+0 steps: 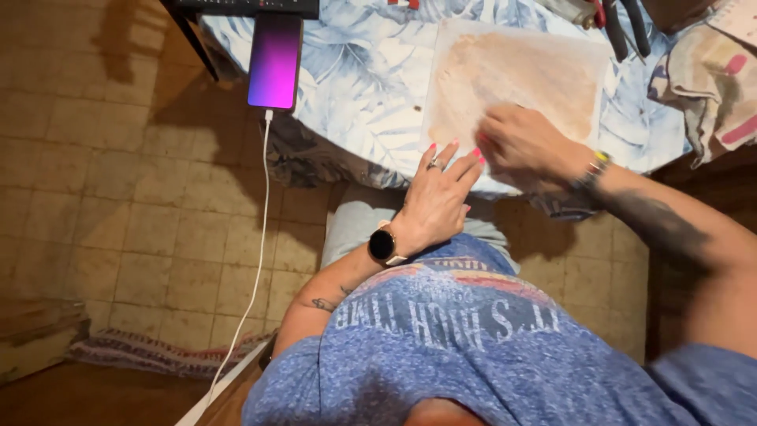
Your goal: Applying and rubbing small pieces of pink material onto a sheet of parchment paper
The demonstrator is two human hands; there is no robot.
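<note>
A pale rectangular board (512, 75) with a brown-stained face lies on a table covered by a blue leaf-patterned cloth (371, 87). My left hand (438, 193), wearing a ring and a wristwatch, rests with fingers spread at the board's near edge. My right hand (524, 146), with a bracelet on the wrist, presses on the board's lower right part, fingers curled; whether it holds anything is hidden.
A lit phone (275, 59) lies at the table's left edge, with a white cable (256, 260) hanging to the tiled floor. Pliers with dark handles (623, 28) and a crumpled cloth (710, 79) sit at the right. A striped rug (150, 351) lies on the floor.
</note>
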